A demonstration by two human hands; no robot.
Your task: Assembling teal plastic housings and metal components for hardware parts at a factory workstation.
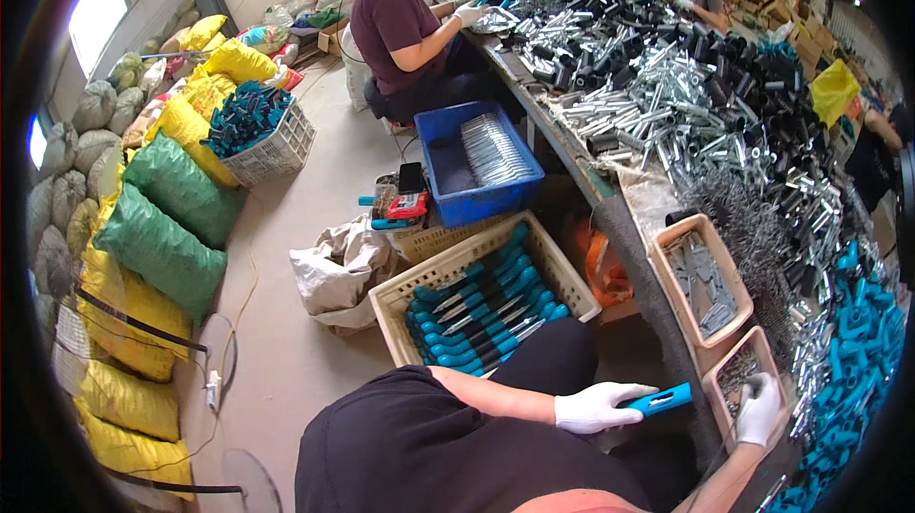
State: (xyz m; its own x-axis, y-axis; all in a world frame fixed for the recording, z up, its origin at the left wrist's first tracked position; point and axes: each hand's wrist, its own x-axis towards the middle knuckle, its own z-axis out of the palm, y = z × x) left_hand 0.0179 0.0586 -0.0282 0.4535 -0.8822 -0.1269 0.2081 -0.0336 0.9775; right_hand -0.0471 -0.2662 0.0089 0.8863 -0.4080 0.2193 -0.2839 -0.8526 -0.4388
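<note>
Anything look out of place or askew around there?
Yes, a loose yellowish cable trails across the floor beside the green sacks, with a white power strip lying there; someone might trip.

Has green sacks (pixel 172 246) lying against yellow sacks (pixel 129 394) at the left, with a power strip (pixel 213 389) on the floor (pixel 272 351) nearby. Includes a dark phone (pixel 410 176) near a crumpled pale bag (pixel 334 270).

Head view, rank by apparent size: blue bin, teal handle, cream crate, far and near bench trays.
1. Cream crate
2. Blue bin
3. Far tray and near tray: close, unranked; nearness differs
4. Teal handle
</note>
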